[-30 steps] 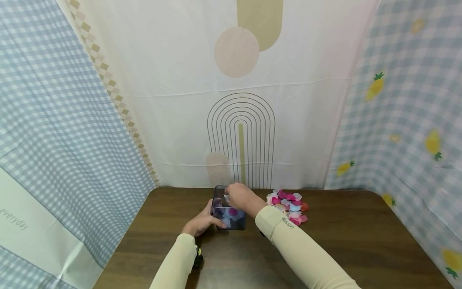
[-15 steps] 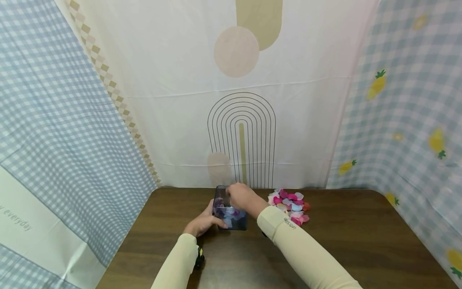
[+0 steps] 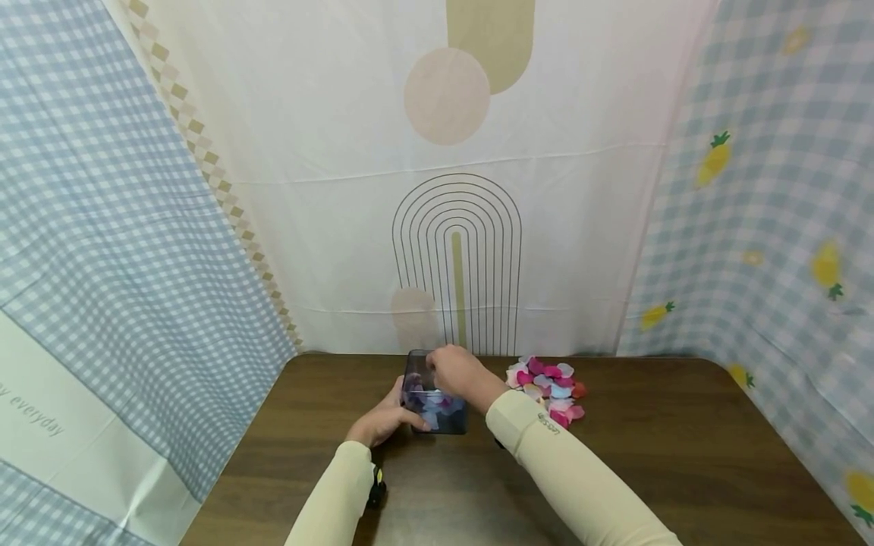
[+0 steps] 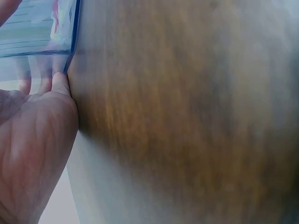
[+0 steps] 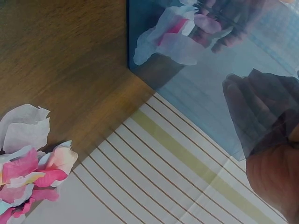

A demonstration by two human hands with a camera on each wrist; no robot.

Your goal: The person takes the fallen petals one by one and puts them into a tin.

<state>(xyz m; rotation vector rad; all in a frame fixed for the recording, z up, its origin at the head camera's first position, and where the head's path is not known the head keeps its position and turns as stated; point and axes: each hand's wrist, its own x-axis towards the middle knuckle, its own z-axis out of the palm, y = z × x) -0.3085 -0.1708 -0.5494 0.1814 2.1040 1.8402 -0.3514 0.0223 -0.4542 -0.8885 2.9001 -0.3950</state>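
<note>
Holds the clear box (image 3: 447, 426) on the wooden table (image 3: 655, 455), beside the loose petals (image 3: 546, 388), clamped between thumb and fingers of the left hand (image 3: 382, 418), and has the right hand (image 3: 460, 371) inside with fingers bunched together above the petals within (image 5: 175, 39), impossible to tell whether pinching anything.
</note>
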